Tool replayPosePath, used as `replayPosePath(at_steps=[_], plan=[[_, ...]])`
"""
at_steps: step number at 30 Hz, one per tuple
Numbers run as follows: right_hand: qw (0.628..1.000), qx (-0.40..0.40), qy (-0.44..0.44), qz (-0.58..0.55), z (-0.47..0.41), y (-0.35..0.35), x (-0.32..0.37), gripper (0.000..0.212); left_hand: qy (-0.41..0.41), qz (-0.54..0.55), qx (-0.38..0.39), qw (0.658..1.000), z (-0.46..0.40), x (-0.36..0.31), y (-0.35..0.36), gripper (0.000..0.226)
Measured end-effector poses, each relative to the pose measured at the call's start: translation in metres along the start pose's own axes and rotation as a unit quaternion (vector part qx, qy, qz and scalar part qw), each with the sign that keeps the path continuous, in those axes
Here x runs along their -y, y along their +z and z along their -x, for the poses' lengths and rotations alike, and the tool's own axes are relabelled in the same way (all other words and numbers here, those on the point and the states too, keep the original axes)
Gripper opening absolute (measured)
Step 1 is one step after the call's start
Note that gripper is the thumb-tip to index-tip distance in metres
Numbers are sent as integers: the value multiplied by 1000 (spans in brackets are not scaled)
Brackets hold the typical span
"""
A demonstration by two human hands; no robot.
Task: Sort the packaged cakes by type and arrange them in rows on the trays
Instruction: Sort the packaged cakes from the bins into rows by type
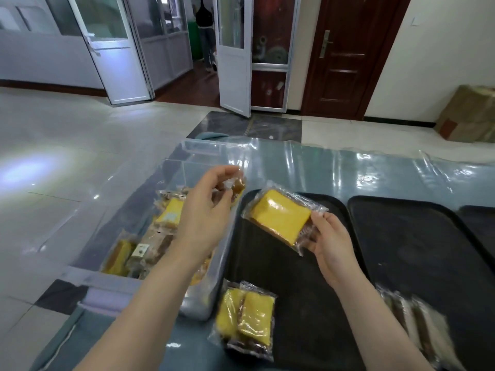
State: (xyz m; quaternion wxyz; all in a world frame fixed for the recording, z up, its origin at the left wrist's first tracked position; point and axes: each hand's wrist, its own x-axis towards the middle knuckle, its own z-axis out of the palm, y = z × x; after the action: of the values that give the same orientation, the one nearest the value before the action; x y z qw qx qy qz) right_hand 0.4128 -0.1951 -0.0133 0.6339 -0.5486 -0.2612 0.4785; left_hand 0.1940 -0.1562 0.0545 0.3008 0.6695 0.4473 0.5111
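**Yellow cake held over the near tray, brown cake just out of the bin**

The right hand (pixel 328 242) pinches a wrapped yellow cake (pixel 281 219) by its lower right end, thumb and fingers closed on the wrapper. The packet hangs in the air above the far part of the left black tray (pixel 302 303), up and to the left of the hand, its long axis running from upper left to lower right. Two matching yellow cakes (pixel 245 317) already lie side by side at the tray's near left corner, so the open row space lies below and toward the person; I judge the right hand is the one placed to set this packet down there.

The left hand (pixel 206 210) holds a smaller brown cake (pixel 237 187) in clear wrap between curled fingertips, above the clear plastic bin (pixel 203 303) that holds the unsorted packets. Brown packets (pixel 417 319) lie on the second tray (pixel 417 250) to the right, well apart from the left hand.

A small pale label (pixel 142 250) shows on one packet in the bin, but its print is too blurred to read, and no brand can be made out anywhere.
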Motion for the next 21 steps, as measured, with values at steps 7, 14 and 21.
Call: replayPosePath(at_steps=[7, 14, 21], plan=[[996, -38, 44, 68, 11, -66, -31, 12, 176, -165, 38, 970, 37, 8, 43, 40], [989, -34, 100, 103, 21, -108, -59, 11, 243, -198, 135, 940, 73, 29, 77, 36], [983, -68, 125, 114, 24, -132, -83, 15, 261, -237, 244, 903, 111, 72, 100, 35]])
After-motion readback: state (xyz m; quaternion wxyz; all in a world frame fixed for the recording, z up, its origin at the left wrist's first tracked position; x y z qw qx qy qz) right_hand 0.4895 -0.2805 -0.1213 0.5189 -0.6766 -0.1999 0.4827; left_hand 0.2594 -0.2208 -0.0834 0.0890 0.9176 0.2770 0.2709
